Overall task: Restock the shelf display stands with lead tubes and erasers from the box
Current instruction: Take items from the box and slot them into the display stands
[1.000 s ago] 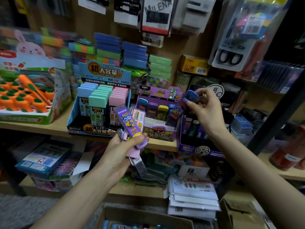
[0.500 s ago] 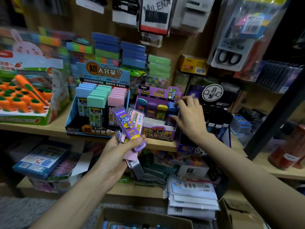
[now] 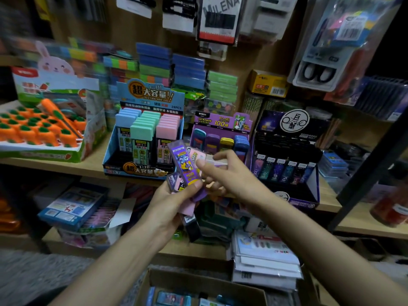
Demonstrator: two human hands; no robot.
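Nearest, at the bottom edge: open cardboard box (image 3: 198,290), blue packs inside, blurred.

Above it, left hand (image 3: 167,204) curled round a bunch of lead tubes (image 3: 184,166), thumb pressed across the front purple one. "100" legible on its yellow band; pink tubes fanned behind, a dark one hanging below the palm.

Right hand (image 3: 229,177) back from the purple display stand (image 3: 220,125), busy there half a second ago setting in a blue-capped tube. Now at the bunch, forefinger tip against the tubes, thumb above, other fingers loosely curled. Pinch closed or not: cannot tell. Blue-capped tube gone from those fingers.

In that stand, caps in teal, purple, yellow and, at the right end, blue. Header: "ULTRAMAN", "0.7 HB", "100".

On the same shelf (image 3: 92,167), just beside it on the left, blue display stand (image 3: 152,97): "1=10", "0.7MM", "24PCS", rows of blue, green and pink caps. On the right, black display stand (image 3: 287,155) with a round white logo. Toward the shelf's left end, carrot eraser box (image 3: 44,135).

Farther back, yellow carton (image 3: 268,85) against the wall. Hanging above, a card (image 3: 218,21) reading "MILENA" and packed scissors (image 3: 318,71).
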